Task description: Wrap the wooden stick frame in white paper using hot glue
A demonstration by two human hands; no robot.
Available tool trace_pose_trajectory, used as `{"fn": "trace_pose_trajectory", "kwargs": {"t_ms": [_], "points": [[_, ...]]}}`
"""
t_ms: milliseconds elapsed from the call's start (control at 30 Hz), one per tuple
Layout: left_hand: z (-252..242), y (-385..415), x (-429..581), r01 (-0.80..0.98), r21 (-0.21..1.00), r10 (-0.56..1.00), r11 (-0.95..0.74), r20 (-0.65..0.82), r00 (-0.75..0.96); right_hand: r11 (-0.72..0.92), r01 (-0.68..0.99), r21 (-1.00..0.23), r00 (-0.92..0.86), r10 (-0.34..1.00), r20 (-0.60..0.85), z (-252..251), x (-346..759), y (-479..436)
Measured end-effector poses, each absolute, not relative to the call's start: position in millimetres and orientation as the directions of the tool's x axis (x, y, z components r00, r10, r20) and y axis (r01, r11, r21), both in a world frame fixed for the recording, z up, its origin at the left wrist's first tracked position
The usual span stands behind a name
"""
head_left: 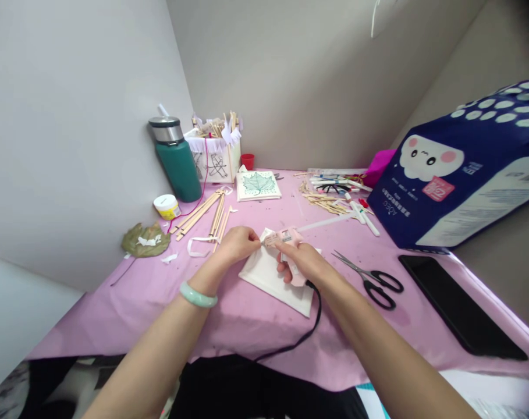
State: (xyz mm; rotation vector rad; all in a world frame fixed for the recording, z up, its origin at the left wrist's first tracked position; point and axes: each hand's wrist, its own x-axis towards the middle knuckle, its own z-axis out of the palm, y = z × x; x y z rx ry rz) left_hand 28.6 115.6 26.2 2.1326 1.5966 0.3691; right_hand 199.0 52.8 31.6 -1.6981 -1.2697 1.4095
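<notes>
- Gripping a pink corded glue gun (281,237), the right hand (301,262) wraps around its body at the centre of the frame.
- Just beside it, the left hand (238,244) reaches the gun's tip, fingertips pinching a small white scrap (260,240).
- A pale green bangle (198,294) circles the left wrist.
- Below both hands, a white square board (268,285) lies angled on the pink table cover (116,326), with a black cord (299,337) trailing toward the lower edge.
- At centre right lie black-handled scissors (380,288); a black phone (460,305) sits beyond them.
- At centre left are wooden sticks (198,212) and a dried leaf (145,241).
- Farther back, at upper left, stands a green bottle (176,160); a maple leaf picture (258,185) lies at top centre, and a blue printed bag (456,174) leans at upper right.
</notes>
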Motion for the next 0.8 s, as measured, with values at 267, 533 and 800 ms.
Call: {"fn": "trace_pose_trajectory", "kwargs": {"t_ms": [267, 533, 800], "points": [[26, 116, 27, 0.815, 0.534, 0.952, -0.224, -0.06, 0.301, -0.354, 0.308, -0.883, -0.02, 0.925, -0.378, 37, 196, 51], [23, 118, 26, 0.811, 0.543, 0.952, -0.22, -0.064, 0.301, -0.369, 0.336, -0.866, -0.013, 0.918, -0.397, 41, 194, 49], [23, 118, 25, 0.81, 0.539, 0.951, -0.231, -0.053, 0.306, -0.356, 0.332, -0.874, -0.135, 0.899, -0.417, 46, 203, 36]]}}
